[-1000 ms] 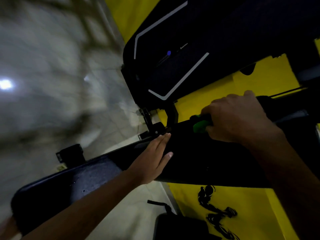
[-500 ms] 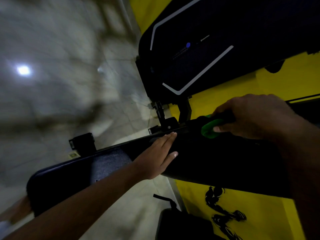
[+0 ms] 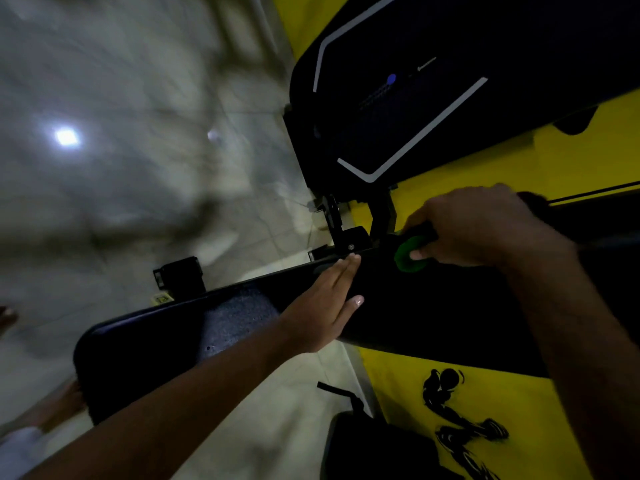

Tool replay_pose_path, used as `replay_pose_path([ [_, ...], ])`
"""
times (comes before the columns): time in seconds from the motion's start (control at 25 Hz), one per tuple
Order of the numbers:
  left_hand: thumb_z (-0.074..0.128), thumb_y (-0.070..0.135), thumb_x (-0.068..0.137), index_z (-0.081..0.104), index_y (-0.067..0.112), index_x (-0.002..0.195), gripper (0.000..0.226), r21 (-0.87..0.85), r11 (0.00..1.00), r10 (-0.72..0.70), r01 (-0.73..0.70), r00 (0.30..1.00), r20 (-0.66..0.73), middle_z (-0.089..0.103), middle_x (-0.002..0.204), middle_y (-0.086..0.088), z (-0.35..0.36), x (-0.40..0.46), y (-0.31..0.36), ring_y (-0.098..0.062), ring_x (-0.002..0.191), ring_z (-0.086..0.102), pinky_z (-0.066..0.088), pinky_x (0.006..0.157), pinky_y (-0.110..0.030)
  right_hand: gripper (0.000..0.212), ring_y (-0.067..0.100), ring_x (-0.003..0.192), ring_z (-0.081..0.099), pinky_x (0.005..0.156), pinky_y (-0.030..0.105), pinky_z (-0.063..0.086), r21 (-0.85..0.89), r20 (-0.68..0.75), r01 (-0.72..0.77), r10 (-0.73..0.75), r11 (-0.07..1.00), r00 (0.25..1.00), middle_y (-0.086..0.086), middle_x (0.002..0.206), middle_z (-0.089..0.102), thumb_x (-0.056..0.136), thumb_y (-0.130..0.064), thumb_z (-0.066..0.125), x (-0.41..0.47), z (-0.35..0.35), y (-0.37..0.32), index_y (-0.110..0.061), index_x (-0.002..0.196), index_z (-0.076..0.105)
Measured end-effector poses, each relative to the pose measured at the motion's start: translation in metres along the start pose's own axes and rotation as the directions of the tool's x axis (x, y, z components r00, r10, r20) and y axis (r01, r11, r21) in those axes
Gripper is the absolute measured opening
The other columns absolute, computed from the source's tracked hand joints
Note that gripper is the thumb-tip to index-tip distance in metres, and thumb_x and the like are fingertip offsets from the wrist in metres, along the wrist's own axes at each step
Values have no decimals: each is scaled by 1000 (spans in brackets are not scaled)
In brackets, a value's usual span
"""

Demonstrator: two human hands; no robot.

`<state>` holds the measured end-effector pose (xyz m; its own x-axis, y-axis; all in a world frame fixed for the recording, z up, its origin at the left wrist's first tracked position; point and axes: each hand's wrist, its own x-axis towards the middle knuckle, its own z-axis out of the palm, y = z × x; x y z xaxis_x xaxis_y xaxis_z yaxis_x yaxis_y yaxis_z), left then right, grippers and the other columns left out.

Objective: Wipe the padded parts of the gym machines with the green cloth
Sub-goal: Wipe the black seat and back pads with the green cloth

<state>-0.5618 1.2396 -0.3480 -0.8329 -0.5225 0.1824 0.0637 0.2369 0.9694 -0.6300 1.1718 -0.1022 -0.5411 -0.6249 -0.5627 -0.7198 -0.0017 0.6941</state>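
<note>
1. Two hands on one long black bench pad [image 3: 145, 344], dim light, floor blurred.
2. Left hand [image 3: 322, 306] laid flat on the pad's near face, fingers straight and close together, fingertips at the pad's upper edge.
3. Right hand [image 3: 485, 226] curled, pinching the green cloth [image 3: 410, 254] between thumb and fingers.
4. Green cloth bunched small, pressed against the top part of the pad, just right of the left fingertips, below the black metal bracket [image 3: 349, 237].
5. Grey worn patch [image 3: 239, 317] on the pad, left of the left wrist.
6. Second black pad with pale stripe trim [image 3: 412, 98] above, tilted, against the yellow wall [image 3: 571, 157].
7. Black figure decal [image 3: 457, 420] on the yellow wall at lower right, beneath the right forearm.
8. Small black block [image 3: 180, 275] on the pale tiled floor [image 3: 138, 168] beyond the bench.
</note>
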Motion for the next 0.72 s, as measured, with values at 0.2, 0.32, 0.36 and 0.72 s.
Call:
replay_pose_path([
  [0.2,40,33,101,23,0,148,59,73,996,-44,43,999,12,26,153,-16,-3,-3,-11,-20,143,20,6,112,-12,52,27,119,51,93,40,39,59,88,89,-94,994,992,2,130,55,85,-50,63,52,34,-42,-37,133,49],
  [0.32,36,33,102,12,3,150,62,148,986,-90,80,994,63,15,158,-12,-10,-8,-33,-16,146,8,-2,110,-11,51,26,117,52,85,34,42,189,197,-17,-21,982,980,1,128,56,83,-49,65,52,20,-19,-39,131,51],
  [0.36,34,36,102,9,4,151,63,196,978,-90,70,991,96,13,159,-11,-12,-13,-43,-16,146,6,-3,110,-12,51,27,116,52,85,35,43,178,204,-34,-3,983,979,1,127,56,83,-49,65,54,21,-18,-39,131,51],
  [0.72,27,40,97,54,-1,129,59,546,834,-213,84,960,179,59,129,-14,-16,-82,-125,-31,120,57,42,100,-47,56,31,117,52,87,38,43,171,226,16,-55,985,973,6,130,54,83,-46,67,97,53,-62,-32,135,50],
])
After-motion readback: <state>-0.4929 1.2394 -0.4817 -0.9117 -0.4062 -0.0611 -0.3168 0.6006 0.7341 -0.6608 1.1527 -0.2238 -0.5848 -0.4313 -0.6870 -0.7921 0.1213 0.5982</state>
